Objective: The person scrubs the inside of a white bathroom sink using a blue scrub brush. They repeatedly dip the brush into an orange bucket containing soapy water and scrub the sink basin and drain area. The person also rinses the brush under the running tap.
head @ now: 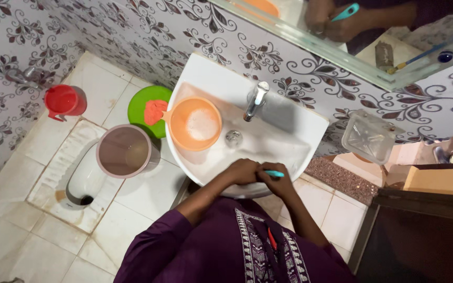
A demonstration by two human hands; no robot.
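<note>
Both my hands meet over the front rim of a white washbasin (300, 131). My right hand (278, 181) holds a teal toothbrush (274, 173) by its handle. My left hand (242, 171) is closed and pressed against the right one; whether it also grips the brush is hidden. An orange plastic scoop bowl (195, 124) with foamy water sits in the basin's left side. A chrome tap (256, 100) stands at the back, with the drain (233, 138) below it.
A pinkish bucket (124, 151) stands on the tiled floor beside a squat toilet pan (82, 181). A green basin (143, 102) and a red jug (65, 100) lie further left. A clear soap holder (368, 137) hangs on the patterned wall. A mirror (394, 31) is above.
</note>
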